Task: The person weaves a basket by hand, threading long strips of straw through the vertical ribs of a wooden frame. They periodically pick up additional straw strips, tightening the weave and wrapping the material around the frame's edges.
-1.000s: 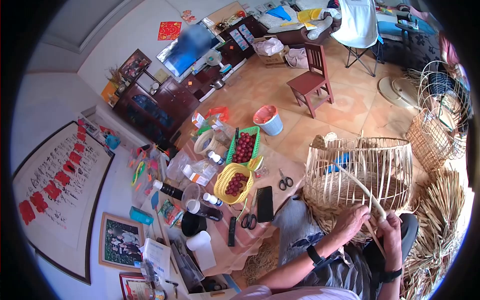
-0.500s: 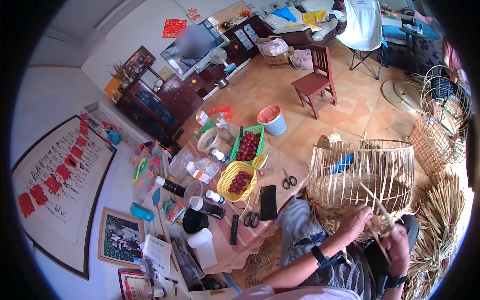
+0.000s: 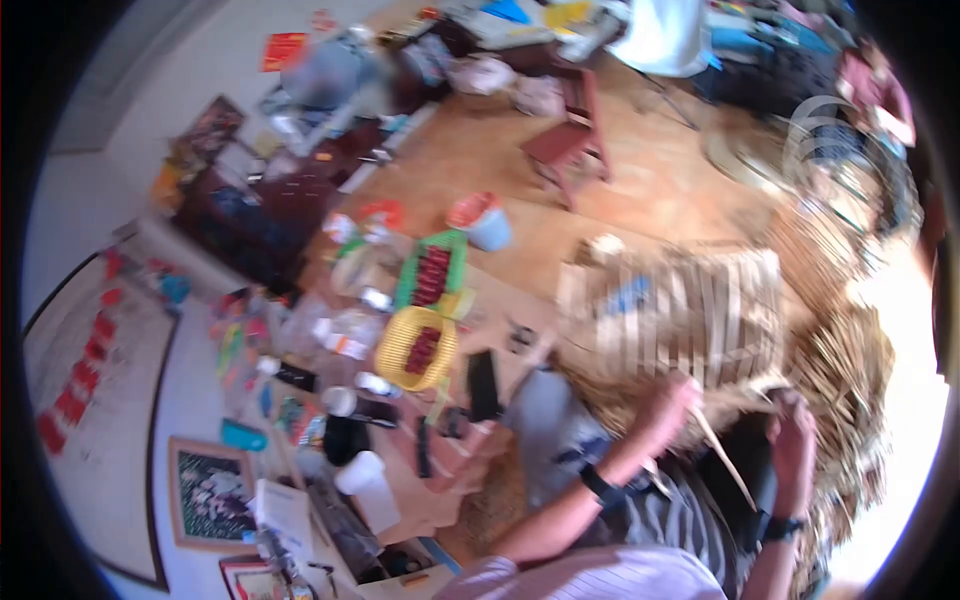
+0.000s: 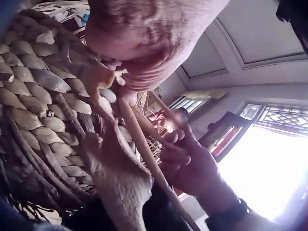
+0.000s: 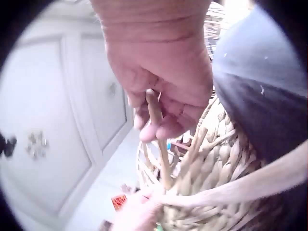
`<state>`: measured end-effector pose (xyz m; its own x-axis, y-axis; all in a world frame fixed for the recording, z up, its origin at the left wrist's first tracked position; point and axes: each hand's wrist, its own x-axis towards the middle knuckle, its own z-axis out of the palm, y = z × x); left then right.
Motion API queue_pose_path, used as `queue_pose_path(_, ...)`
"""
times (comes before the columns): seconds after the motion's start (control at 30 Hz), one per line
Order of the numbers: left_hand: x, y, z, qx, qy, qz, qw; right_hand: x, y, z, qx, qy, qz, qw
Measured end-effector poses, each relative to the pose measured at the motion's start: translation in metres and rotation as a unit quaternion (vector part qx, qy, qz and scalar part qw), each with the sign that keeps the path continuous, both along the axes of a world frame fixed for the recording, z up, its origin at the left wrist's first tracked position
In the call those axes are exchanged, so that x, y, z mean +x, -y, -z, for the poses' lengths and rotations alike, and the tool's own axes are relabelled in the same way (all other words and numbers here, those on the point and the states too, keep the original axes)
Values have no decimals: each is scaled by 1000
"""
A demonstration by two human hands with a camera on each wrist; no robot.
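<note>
In the head view a woven basket (image 3: 680,310) with upright stakes stands before the person's knees, blurred. My left hand (image 3: 668,412) is at its near lower edge, pinching a strand of dried plant fibre (image 4: 139,130) against the braided wall (image 4: 43,86). A broad, flat strip (image 4: 120,168) hangs from that spot in the left wrist view. To the right, my right hand (image 3: 793,430) is apart from the left, its fingers curled round a thin rolled strand (image 5: 155,108) that runs down to the left hand. The left fingertips are partly hidden in the left wrist view.
Dried stalks (image 3: 845,400) lie in a heap right of the basket. At left, a table holds a yellow basket (image 3: 400,375) and a green basket (image 3: 408,290) of red fruit, a phone (image 3: 483,385) and scissors (image 3: 520,337). Another person (image 3: 875,90) sits at the far right.
The head view has swung and blurred, shifting the room leftward. My hands have drawn farther apart, and the pale strand that pointed upward from the right hand now stretches between them.
</note>
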<state>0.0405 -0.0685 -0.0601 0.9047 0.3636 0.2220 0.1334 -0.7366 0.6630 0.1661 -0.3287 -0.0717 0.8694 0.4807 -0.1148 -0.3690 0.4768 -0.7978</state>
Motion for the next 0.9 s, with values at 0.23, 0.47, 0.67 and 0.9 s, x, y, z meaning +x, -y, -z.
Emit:
queue_pose_path(0.23,-18,-6,-53,50,-27,58,997,-35,29,-52,-260,34,-211,942)
queue_pose_path(0.47,-31,-5,-67,90,106,41,989,-30,-76,-78,-402,592,40,697)
queue_pose_path(0.67,-18,-11,-57,109,61,94,988,-13,-94,-47,-405,557,-54,723)
queue_pose_path(0.9,-16,-15,-62,94,12,83,992,-26,-94,-54,-427,567,35,704)
